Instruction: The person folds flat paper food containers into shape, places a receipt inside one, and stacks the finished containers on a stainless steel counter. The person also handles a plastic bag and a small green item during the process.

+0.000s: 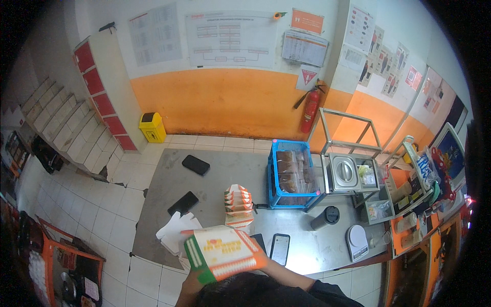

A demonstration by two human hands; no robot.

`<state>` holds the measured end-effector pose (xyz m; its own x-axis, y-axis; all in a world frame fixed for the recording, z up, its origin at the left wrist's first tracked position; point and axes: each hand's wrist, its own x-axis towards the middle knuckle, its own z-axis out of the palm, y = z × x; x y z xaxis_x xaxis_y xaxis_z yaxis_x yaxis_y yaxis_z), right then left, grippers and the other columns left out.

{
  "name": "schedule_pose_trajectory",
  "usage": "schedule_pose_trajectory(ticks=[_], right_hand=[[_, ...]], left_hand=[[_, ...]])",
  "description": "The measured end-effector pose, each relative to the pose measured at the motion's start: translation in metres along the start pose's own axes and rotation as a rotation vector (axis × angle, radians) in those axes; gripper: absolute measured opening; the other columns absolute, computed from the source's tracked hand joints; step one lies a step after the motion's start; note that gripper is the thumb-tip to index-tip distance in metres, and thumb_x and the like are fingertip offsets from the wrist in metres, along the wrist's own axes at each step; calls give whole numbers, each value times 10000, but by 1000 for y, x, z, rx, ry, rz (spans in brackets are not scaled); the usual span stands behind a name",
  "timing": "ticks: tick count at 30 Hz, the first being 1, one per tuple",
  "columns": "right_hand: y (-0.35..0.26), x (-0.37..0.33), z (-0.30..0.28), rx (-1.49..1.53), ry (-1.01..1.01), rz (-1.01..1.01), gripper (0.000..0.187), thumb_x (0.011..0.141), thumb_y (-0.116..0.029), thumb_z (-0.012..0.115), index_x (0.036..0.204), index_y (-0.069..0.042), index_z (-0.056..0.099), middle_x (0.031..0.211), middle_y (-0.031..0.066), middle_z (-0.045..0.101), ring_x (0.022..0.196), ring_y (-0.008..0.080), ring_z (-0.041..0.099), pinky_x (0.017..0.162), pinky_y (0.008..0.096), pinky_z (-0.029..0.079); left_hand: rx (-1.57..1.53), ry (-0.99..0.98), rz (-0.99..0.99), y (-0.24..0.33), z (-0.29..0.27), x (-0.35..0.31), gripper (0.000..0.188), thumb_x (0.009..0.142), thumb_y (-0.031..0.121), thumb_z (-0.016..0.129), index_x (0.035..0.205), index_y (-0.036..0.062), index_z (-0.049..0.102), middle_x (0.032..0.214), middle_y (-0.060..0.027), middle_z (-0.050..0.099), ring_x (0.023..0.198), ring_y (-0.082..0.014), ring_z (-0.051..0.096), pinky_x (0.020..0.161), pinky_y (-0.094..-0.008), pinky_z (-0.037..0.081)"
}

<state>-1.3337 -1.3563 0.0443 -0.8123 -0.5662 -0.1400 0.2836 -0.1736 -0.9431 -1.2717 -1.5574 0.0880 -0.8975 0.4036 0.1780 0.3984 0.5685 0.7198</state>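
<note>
Just in front of my body I hold a white, orange and green food carton (222, 253) with both hands. My left hand (191, 280) grips its lower left side, the fingers mostly hidden behind the cardboard. At the lower right corner my right hand (261, 260) closes on the edge, its fingertips partly out of sight. Beyond the carton stands a nested stack of similar open cartons (238, 207). White flat cardboard pieces (176, 229) lie at the left, partly under the held carton.
On the metal table (169, 176) lie two dark phones (196, 165) and a lit phone (280, 249). A blue crate (274, 198) holds brown packages. A dark tumbler (326, 218) and a white scale (356, 240) stand to the right, near a metal rack (321, 123) with a lidded pan (346, 171).
</note>
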Motion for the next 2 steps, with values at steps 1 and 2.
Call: schedule_pose_trajectory(ticks=[1, 2], right_hand=[[-17, -1, 4, -105, 36, 56, 697, 864, -249, 787, 1447, -57, 458, 1357, 111, 603, 1202, 196, 609, 1026, 379, 486], [-36, -3, 9, -207, 75, 113, 768, 866, -258, 788, 1508, -82, 405, 1415, 103, 567, 1250, 211, 585, 1068, 401, 459]], left_hand=[[5, 1, 3, 0, 1, 1, 681, 892, 309, 764, 1452, 100, 436, 1438, -186, 516, 1287, -346, 541, 1104, -506, 403], [4, -2, 3, 0, 2, 0, 681, 892, 309, 764, 1452, 100, 436, 1438, -186, 516, 1287, -346, 541, 1104, -506, 403]])
